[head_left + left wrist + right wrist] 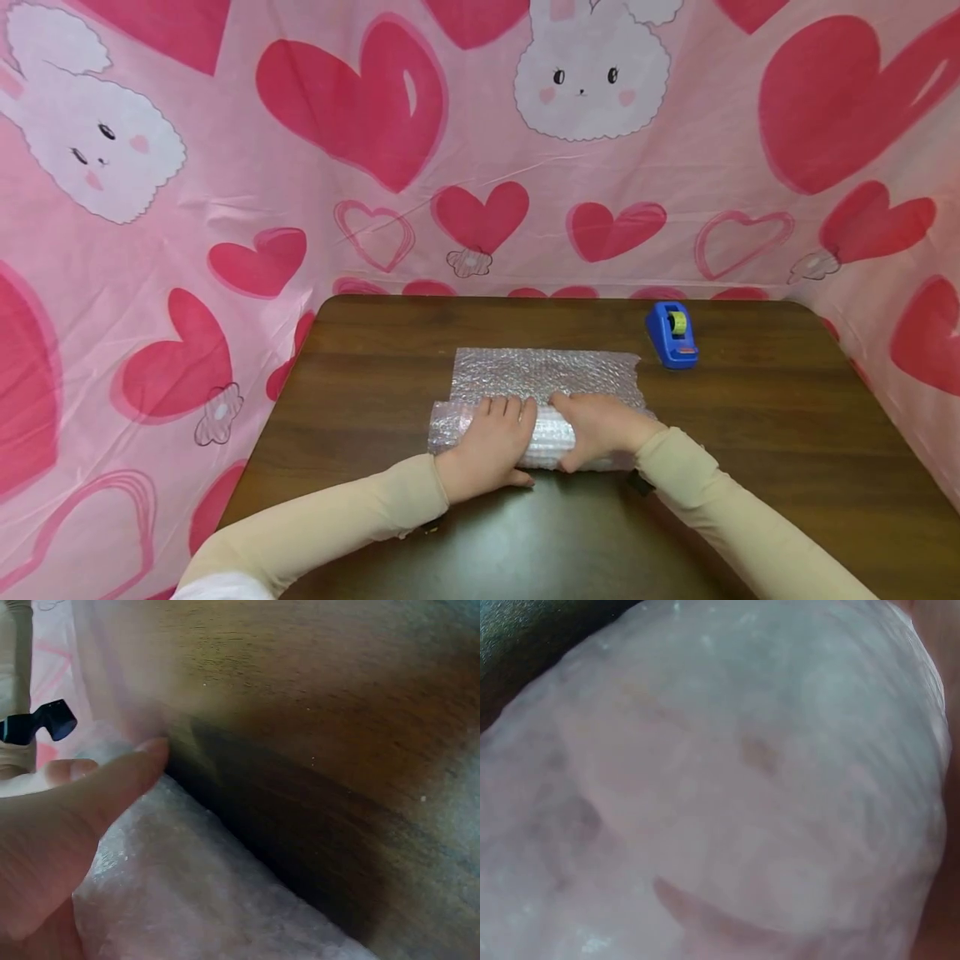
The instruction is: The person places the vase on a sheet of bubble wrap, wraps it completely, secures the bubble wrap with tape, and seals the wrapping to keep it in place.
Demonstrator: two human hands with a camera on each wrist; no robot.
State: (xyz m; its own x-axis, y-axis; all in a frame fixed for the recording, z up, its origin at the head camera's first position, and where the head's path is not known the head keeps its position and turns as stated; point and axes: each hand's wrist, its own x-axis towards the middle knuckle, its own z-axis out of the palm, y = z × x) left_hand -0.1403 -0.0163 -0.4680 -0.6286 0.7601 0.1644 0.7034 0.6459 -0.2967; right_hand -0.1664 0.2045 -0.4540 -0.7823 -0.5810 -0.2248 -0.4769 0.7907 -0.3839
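Clock positions are read from the centre of the head view. A pink fabric backdrop [525, 167], printed with red hearts and white rabbit heads at 10 and 1 o'clock, surrounds a dark wood-grain table [375, 358] with rounded far corners, which occupies the 6 o'clock side. Two cream sleeves, the left sleeve [330, 517] entering from 7 o'clock and the right sleeve [757, 525] from 4 o'clock, cover the person's forearms. A sheet of clear bubble wrap [543, 373] lies flat on the table at 5 o'clock; along its near edge, on the same bearing, rests the bubble-wrap roll [551, 437], whose whitish contents cannot be identified. The left hand [491, 446], at 6 o'clock, grips the roll from above, fingers draped over the far side and thumb along the near side, as the left wrist view confirms. The right hand [606, 425], at 4 o'clock, clasps the roll's other half between thumb and fingers. A blue tape dispenser [678, 356] stands apart from both hands at 3 o'clock, beyond the sheet's far right corner. A small yellow tape reel [678, 322] sits in it. A black fitting [640, 482] shows beneath the right cuff.
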